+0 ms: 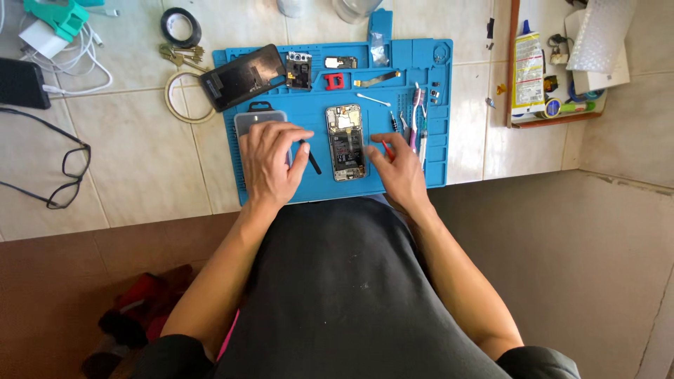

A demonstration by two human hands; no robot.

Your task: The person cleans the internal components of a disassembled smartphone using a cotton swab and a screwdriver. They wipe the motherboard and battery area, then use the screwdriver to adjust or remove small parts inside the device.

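Note:
An opened phone (346, 142) with its insides showing lies upright in the middle of a blue work mat (316, 186). My left hand (270, 160) rests on the mat just left of it, gripping a thin black tool (309, 157), and partly covers a grey case (257, 119). On the phone's right side, my right hand (398, 167) pinches a small red-tipped tool (387, 148). The phone's black back cover (242, 76) lies at the mat's upper left.
Small phone parts (299, 69), a cotton swab (373, 100) and several tools (415, 119) lie on the mat. Tape rolls (180, 27), keys (180, 55), glasses (68, 168) and a charger cable (70, 60) sit left. A tray (516, 121) with supplies stands right.

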